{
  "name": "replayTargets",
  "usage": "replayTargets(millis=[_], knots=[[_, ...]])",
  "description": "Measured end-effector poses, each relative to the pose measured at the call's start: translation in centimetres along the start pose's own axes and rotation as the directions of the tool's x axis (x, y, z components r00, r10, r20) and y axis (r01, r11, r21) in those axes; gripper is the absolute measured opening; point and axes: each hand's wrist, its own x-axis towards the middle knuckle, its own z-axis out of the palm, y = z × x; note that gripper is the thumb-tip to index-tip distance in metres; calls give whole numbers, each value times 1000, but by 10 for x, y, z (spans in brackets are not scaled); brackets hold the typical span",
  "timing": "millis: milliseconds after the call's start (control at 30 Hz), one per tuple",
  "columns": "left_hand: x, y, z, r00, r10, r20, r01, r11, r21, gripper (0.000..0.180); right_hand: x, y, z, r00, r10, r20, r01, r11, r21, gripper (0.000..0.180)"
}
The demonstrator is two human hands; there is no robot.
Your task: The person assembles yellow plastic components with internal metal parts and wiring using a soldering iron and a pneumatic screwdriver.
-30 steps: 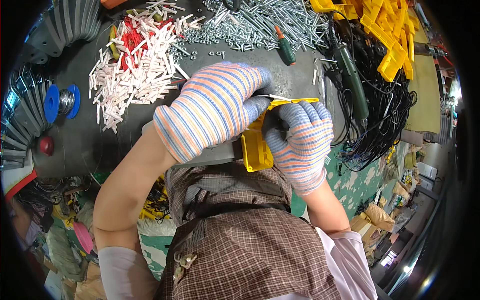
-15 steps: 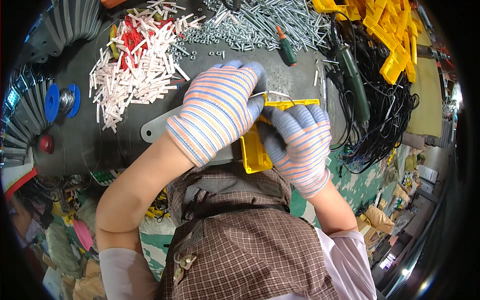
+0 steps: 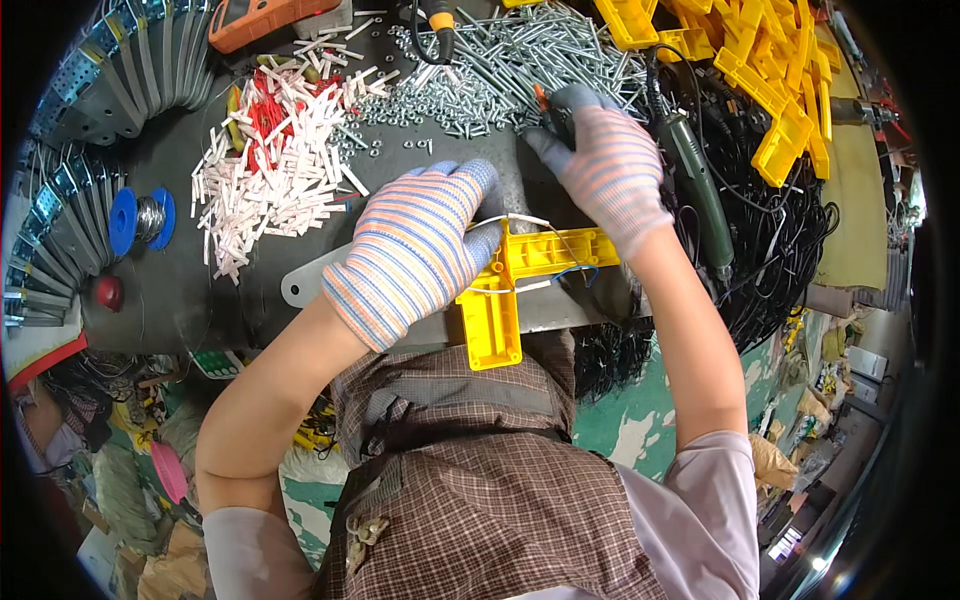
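Head view: left hand (image 3: 415,243) pinches a yellow casing (image 3: 491,338) at the table's (image 3: 160,320) near edge; right hand (image 3: 612,165), thumb and fingers spread, is nearest the orange-tipped tool (image 3: 541,97) beyond.

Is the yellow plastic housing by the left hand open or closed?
Open: the yellow housing shows its hollow inside, uncovered, beside the left hand.
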Motion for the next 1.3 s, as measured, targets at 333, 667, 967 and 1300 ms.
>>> replayTargets(millis=[333, 667, 967, 1300], knots=[[-3, -2, 3, 1000, -6, -25, 6, 1000, -21, 21, -57, 7, -105, 998, 12, 54, -49, 627, 777, 24], [-4, -1, 2, 999, -21, 24, 22, 1000, -18, 27, -57, -14, -115, 905, -365, 218, 279, 896, 344, 27], [-4, -1, 2, 999, 24, -38, -24, 1000, -9, 19, -43, -44, -117, 939, -272, 210, 106, 811, 575, 17], [-11, 22, -15, 961, -61, -270, -141, 732, -667, 23, -113, -26, -51, 985, -172, 35, 76, 597, 799, 19]])
